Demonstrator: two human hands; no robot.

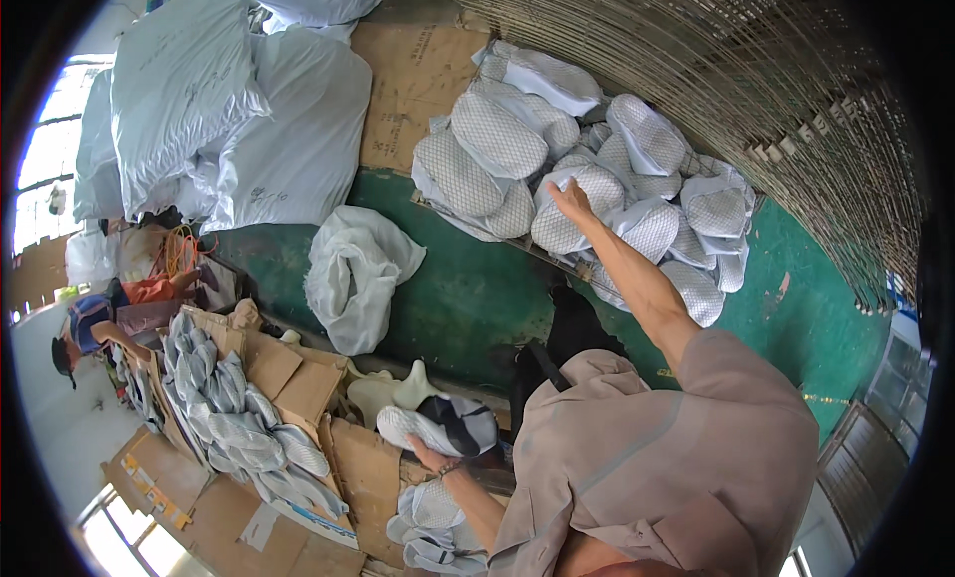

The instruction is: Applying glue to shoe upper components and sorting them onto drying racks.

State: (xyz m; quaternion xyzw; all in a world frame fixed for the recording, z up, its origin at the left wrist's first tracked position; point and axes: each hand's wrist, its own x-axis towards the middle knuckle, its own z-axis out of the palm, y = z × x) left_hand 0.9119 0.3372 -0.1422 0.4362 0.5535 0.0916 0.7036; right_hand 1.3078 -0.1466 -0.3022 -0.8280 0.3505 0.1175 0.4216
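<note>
Nearest the camera, the person's shoulder and back in a beige shirt point(657, 458) filled the lower right of the view. The left hand point(430, 456) sat low and close to the body, palm up beneath a grey-white mesh shoe with a dark strap point(443, 425), fingers curled under its sole and supporting it. Just below that hand lay a few more mesh shoes point(430, 527) of the same kind. To the left, opened cardboard boxes point(298, 388) held a row of pale shoes packed side by side point(229, 418); another person in a blue top point(95, 323) bent over at the far left edge. Beyond the boxes, on the green floor point(468, 298), lay a crumpled white plastic sack point(353, 269). The right arm stretched well forward and up, and the right hand point(572, 201) rested on a shoe at the near side of a large loose pile of grey mesh shoes point(597, 179); the fingers touched the top shoe point(582, 207), but whether they had closed around it could not be told. The pile lay on flattened cardboard point(413, 75). Farther back, large white stuffed bags point(249, 109) were stacked at the upper left, and a wire mesh wall point(716, 70) curved along the upper right.
</note>
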